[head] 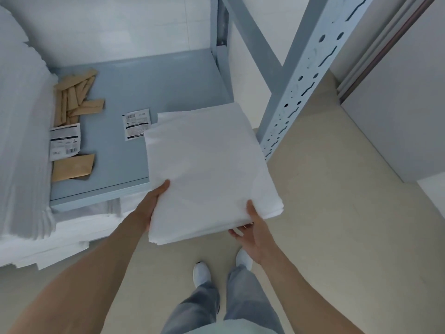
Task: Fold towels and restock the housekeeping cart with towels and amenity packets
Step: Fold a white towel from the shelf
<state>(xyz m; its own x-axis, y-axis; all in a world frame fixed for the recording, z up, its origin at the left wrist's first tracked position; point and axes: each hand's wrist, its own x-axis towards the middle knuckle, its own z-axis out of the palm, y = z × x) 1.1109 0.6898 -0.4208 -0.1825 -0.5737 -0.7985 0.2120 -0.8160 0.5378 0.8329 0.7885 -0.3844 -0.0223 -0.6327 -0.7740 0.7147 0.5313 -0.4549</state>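
Observation:
A folded white towel [207,169] is held flat, its far part over the right end of the grey shelf [154,88] and its near part over the floor. My left hand [149,203] grips its near left edge, thumb on top. My right hand [252,227] grips its near right corner, thumb on top and fingers beneath. Brown amenity packets [77,92] lie heaped at the shelf's left, with one more brown packet [72,167] nearer the front. Two white printed packets [65,141] [136,122] lie flat on the shelf.
A tall stack of white towels [21,131] fills the left side, with more folded linen [60,239] on a lower level. A perforated grey upright [296,92] stands right of the shelf. Beige floor and my feet are below; a wall panel [397,112] is on the right.

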